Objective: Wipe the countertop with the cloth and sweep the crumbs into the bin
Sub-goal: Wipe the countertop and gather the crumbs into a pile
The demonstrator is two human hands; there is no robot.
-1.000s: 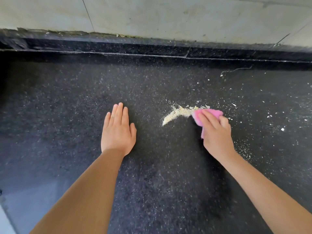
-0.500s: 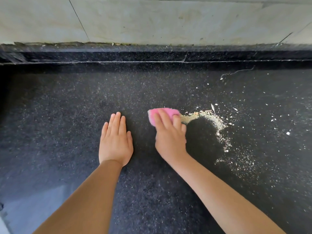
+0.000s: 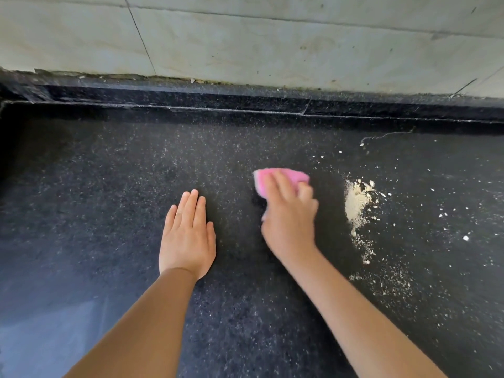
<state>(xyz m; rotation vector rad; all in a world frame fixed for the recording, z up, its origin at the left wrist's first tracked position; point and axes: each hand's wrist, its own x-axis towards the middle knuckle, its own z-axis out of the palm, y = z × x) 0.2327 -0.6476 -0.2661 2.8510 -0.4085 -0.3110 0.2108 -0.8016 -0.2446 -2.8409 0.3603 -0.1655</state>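
Right hand [image 3: 289, 222] is pressing a folded pink cloth [image 3: 281, 177] onto the speckled black stone countertop [image 3: 109, 200], fingers curled over it (a bit motion-blurred). Left hand [image 3: 188, 236] lies flat beside it, palm down, fingers straight and together, holding nothing. A pale heap of crumbs [image 3: 356, 205] sits just right of the cloth, not touching, with scattered bits farther right.

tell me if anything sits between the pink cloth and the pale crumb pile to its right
Nothing visible does. Only bare dark speckled countertop separates the pink cloth, under the right hand, from the pale crumb pile.
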